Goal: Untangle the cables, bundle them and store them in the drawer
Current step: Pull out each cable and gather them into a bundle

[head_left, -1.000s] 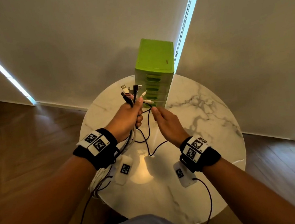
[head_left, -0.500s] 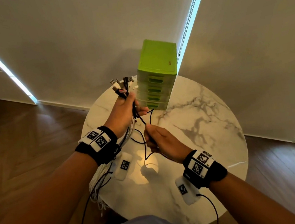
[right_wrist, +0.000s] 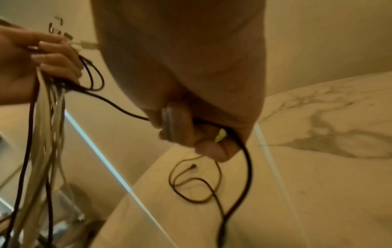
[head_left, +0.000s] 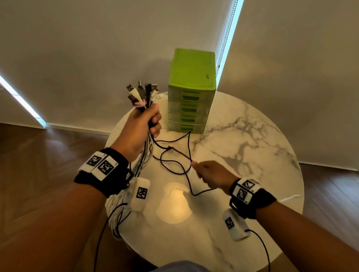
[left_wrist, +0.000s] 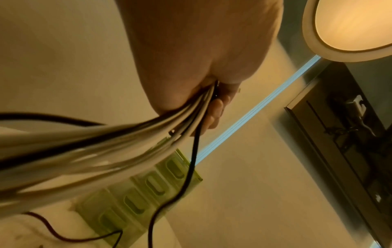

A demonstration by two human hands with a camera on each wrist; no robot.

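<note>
My left hand (head_left: 143, 126) is raised over the table's far left and grips a bundle of white and black cables (left_wrist: 118, 144), their plugs (head_left: 141, 93) sticking up above the fist. The long ends hang down past the table's left edge. A thin black cable (head_left: 177, 158) runs from that fist in loops over the marble to my right hand (head_left: 210, 172), which pinches it near the table's middle. In the right wrist view the black cable (right_wrist: 239, 167) passes through my right hand (right_wrist: 191, 134) and a loose loop lies on the table. The green drawer unit (head_left: 191, 93) stands behind, drawers closed.
The round white marble table (head_left: 254, 149) stands in a corner of pale walls, with wooden floor around it. Sensor leads hang from both wrist bands. A ceiling lamp's reflection (head_left: 173, 204) shows on the tabletop.
My left hand has lifted the bundle higher and away from me. My right hand has drawn back toward me and to the right, pulling the black cable out longer.
</note>
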